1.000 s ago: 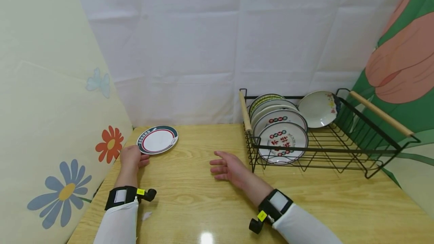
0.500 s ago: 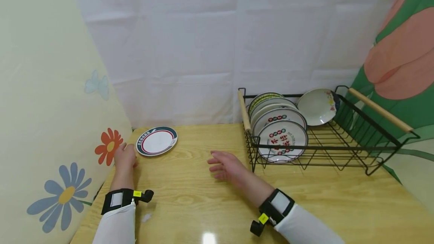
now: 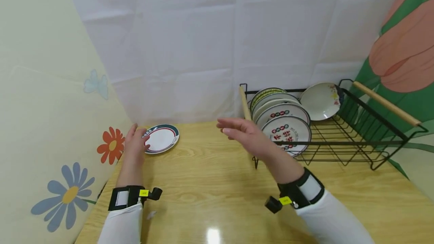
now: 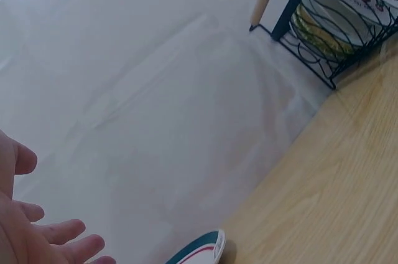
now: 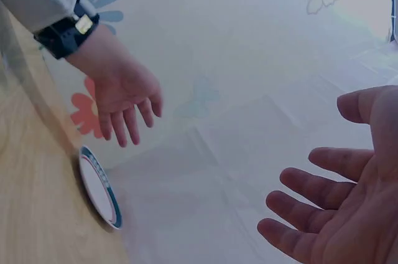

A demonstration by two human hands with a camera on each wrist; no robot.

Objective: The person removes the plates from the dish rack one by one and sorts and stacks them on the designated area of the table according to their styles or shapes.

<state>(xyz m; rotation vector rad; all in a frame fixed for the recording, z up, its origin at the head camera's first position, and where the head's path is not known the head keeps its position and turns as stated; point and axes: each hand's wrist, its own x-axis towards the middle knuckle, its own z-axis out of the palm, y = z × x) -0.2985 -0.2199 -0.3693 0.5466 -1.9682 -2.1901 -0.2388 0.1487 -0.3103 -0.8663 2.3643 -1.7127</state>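
A white plate with a dark green and red rim (image 3: 161, 139) lies flat at the back left of the table. My left hand (image 3: 135, 141) hovers by its left edge, overlapping the rim in the head view; the right wrist view shows that hand raised off the plate, fingers spread. My right hand (image 3: 245, 134) is in the air just left of the dish rack, its fingers (image 5: 305, 198) loosely extended with nothing in them. A black wire rack (image 3: 339, 144) with wooden handles holds several plates upright, the front one (image 3: 288, 133) white with red characters.
A white patterned dish (image 3: 320, 102) leans at the rack's back. The wooden table (image 3: 196, 183) runs up to a white cloth backdrop (image 3: 183, 48). Flowered cloths stand along the left (image 3: 51, 123) and right (image 3: 403, 55) sides.
My left hand has opened out and lifted beside the plate after drawing back left from its rim. My right hand has risen and moved right, now overlapping the rack's left end. The plate stays in place.
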